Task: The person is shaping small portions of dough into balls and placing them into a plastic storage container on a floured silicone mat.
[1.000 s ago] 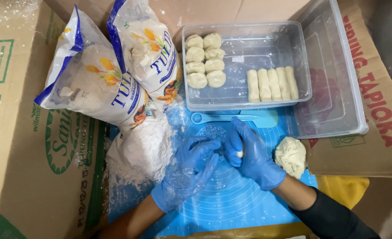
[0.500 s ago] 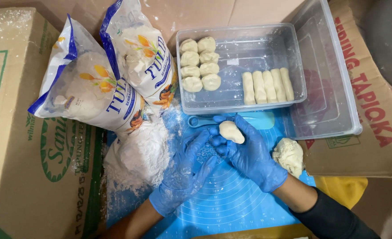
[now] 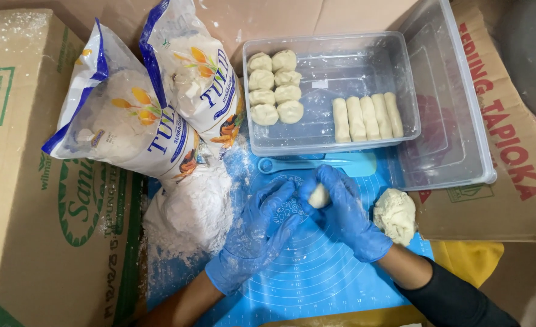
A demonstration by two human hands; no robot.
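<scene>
The small dough piece [image 3: 319,195] sits between both gloved hands over the blue mat [image 3: 316,272]. The right hand [image 3: 348,209] cups it with curled fingers; the left hand [image 3: 262,227] lies flat against it from the left. The clear tub [image 3: 401,91] lies just beyond, the dough lump [image 3: 395,215] to the right, with nothing between.

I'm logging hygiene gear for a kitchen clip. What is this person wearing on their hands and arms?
Both hands wear thin blue disposable gloves that end at the wrist. The left hand has its glove dusted with white flour, and the forearm behind it is bare. The right hand has a cleaner glove; past a short bare stretch of forearm comes a black sleeve.
</scene>
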